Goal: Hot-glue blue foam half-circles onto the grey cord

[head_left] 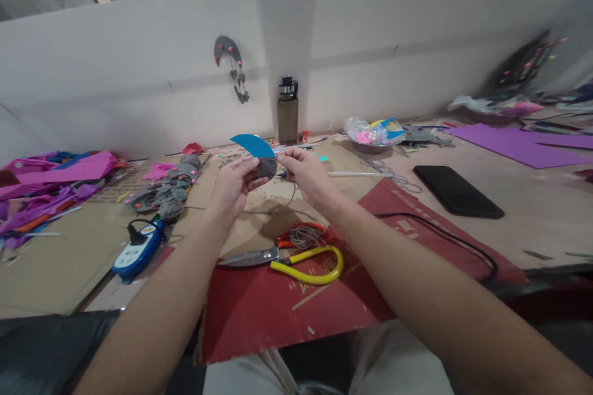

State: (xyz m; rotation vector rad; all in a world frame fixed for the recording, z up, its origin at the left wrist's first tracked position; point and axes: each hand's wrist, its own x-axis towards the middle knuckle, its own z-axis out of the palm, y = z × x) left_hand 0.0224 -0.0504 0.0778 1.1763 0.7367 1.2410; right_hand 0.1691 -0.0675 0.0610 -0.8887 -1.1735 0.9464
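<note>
Above the middle of the bench, my left hand point(235, 182) pinches a crescent-shaped piece point(252, 145). Its upper part is smooth blue; its lower end is covered by wound grey yarn point(267, 167). At the crescent's right edge, my right hand point(302, 171) has its fingertips pressed together on the yarn, and a thin strand hangs beneath it. Exactly what lies between those fingertips is partly hidden. Below the hands, scissors point(308, 273) with one yellow and one red handle lie on red cardboard point(259, 321). A loose bundle of grey yarn point(306, 236) rests on the red handle.
A power strip point(139, 253) and grey yarn pieces point(169, 191) lie left, beside pink and purple scraps point(60, 179). A bottle point(288, 114) stands by the wall under a hanging crescent ornament point(227, 49). Rightward are a bowl point(373, 147), a phone point(456, 190) and purple sheets point(504, 145).
</note>
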